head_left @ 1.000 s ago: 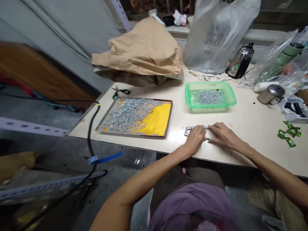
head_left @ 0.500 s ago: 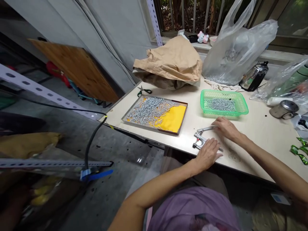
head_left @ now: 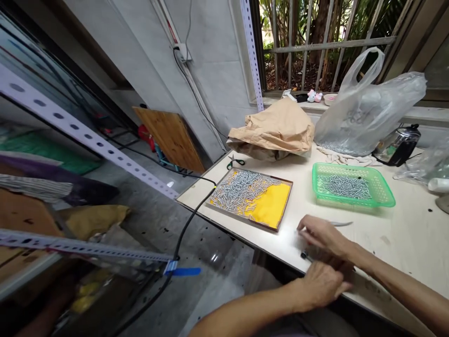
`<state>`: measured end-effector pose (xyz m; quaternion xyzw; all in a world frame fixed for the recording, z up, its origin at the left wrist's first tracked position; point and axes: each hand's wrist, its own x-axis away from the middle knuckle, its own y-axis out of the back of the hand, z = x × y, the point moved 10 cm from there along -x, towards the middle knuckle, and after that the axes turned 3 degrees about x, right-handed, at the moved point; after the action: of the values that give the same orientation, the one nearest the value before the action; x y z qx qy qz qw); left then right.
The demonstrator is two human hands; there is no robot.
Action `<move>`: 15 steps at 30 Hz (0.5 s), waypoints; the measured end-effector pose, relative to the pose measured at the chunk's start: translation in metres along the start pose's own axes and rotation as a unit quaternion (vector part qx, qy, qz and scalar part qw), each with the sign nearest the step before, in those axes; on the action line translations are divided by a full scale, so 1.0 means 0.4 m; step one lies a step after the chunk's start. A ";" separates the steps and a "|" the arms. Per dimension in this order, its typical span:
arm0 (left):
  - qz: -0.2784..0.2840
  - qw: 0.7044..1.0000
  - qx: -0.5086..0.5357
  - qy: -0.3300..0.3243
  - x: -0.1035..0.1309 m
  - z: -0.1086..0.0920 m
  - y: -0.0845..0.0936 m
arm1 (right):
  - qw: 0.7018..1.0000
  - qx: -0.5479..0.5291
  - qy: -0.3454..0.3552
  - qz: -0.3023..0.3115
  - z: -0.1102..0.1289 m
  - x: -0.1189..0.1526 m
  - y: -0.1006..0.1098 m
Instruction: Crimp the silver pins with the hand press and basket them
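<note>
My left hand (head_left: pixel 322 283) lies at the table's front edge, its fingers curled round the lower part of grey metal hand-press pliers (head_left: pixel 340 224). Above it, my right hand (head_left: pixel 324 238) reaches over the jaw end with bent fingers, slightly blurred; what is between the fingertips is hidden. Of the pliers, the upper handle shows behind the right hand, along with a black end knob near the edge. Small silver screw-like pieces (head_left: pixel 242 189) cover much of a shallow tray with a yellow bottom (head_left: pixel 271 206). More such pieces lie in a green plastic basket (head_left: pixel 384 189).
Behind the tray are scissors (head_left: pixel 235 162) and a crumpled brown paper bag (head_left: pixel 277 126). A clear plastic bag (head_left: pixel 365 112) and a kettle (head_left: pixel 398 145) stand by the window. A black cable (head_left: pixel 187 224) and perforated metal bars (head_left: pixel 115 154) cross at left.
The view has tilted up and turned left. My right hand has come off the upper handle and moved to the jaw end; the left stays on the pliers.
</note>
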<state>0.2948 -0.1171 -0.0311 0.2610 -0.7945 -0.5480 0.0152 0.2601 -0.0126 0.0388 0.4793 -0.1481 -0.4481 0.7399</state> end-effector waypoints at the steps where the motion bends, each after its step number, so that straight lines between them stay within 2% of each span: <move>1: -0.038 0.999 -0.012 -0.025 0.000 0.000 0.044 | 0.998 -0.006 -0.015 -0.061 -0.018 -0.005 0.068; 3: -0.125 0.990 -0.044 -0.053 0.004 0.039 0.153 | 0.977 0.035 -0.072 -0.196 -0.088 0.004 0.223; 4: -0.166 0.984 -0.060 -0.035 0.006 0.087 0.212 | 0.962 0.067 -0.105 -0.245 -0.132 0.016 0.291; 6: -0.204 0.972 -0.092 0.067 0.004 0.237 0.313 | 0.929 0.135 -0.167 -0.302 -0.227 0.048 0.393; 7: -0.201 0.965 -0.110 0.131 0.003 0.323 0.350 | 0.920 0.167 -0.190 -0.299 -0.271 0.060 0.417; 9: -0.168 0.946 -0.135 0.242 0.001 0.480 0.396 | 0.920 0.214 -0.206 -0.255 -0.328 0.081 0.415; 11: -0.111 0.936 -0.150 0.300 -0.011 0.589 0.404 | 0.928 0.225 -0.199 -0.222 -0.335 0.112 0.376; 13: -0.049 0.932 -0.158 0.324 -0.028 0.652 0.386 | 0.942 0.212 -0.181 -0.187 -0.298 0.147 0.309; 15: 0.006 0.927 -0.161 0.338 -0.042 0.684 0.362 | 0.956 0.188 -0.156 -0.164 -0.237 0.184 0.242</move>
<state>0.1667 0.1645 -0.0087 0.4202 -0.6450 -0.5478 0.3276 0.4128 -0.0040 0.0576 0.5515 -0.2625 -0.5965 0.5208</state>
